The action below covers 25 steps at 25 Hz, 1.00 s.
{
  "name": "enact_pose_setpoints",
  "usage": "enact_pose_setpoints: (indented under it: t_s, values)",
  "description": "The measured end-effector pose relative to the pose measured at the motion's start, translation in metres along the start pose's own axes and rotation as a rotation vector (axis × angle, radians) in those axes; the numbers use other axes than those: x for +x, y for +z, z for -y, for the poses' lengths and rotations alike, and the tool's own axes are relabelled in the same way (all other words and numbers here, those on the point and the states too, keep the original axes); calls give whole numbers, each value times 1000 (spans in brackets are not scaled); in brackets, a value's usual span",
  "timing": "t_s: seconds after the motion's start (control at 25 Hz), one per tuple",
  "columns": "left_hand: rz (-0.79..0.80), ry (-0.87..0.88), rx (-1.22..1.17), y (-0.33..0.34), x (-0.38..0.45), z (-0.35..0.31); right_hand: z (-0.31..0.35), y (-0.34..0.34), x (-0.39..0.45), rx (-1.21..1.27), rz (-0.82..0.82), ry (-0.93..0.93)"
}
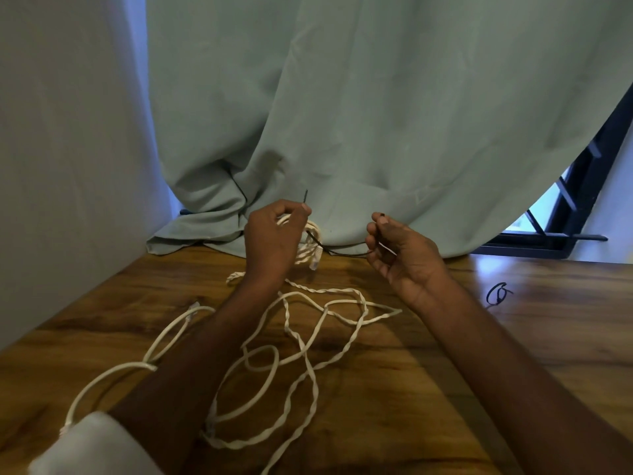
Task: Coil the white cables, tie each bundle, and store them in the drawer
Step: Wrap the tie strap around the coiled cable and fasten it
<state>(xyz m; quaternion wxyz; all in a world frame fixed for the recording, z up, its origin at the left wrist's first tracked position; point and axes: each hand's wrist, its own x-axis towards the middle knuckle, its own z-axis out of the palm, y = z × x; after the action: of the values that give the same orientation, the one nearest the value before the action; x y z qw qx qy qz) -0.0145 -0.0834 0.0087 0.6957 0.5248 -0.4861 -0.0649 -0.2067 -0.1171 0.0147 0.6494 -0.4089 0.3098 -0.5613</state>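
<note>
My left hand (274, 240) grips a small coiled bundle of white cable (310, 250) above the wooden table (513, 337) and pinches one end of a thin black tie (317, 238) that runs round the bundle. My right hand (399, 253) pinches the tie's other end, held to the right of the bundle. A plug end hangs below the coil. Loose white cables (301, 351) lie tangled on the table under my forearms. No drawer is in view.
A second black tie (498, 293) lies curled on the table at the right. A pale green curtain (342, 114) hangs behind the table and bunches on its far edge. A dark window frame (582, 200) shows at the right.
</note>
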Motion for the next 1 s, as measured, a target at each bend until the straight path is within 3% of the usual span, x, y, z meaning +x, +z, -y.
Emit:
enact_pose_setpoints:
  t_s: [0.24, 0.48, 0.68, 1.0]
  values:
    - [-14, -165, -137, -5, 4, 5, -1, 4, -2, 190, 167, 107]
    - [8, -187, -111, -5, 2, 0, -1, -2, 2, -1, 86, 119]
    - [25, -236, -170, -6, 2, 3, 8, -3, -1, 332, 177, 240]
    - [11, -310, -262, -9, 7, 10, 10, -2, -6, 534, 399, 308]
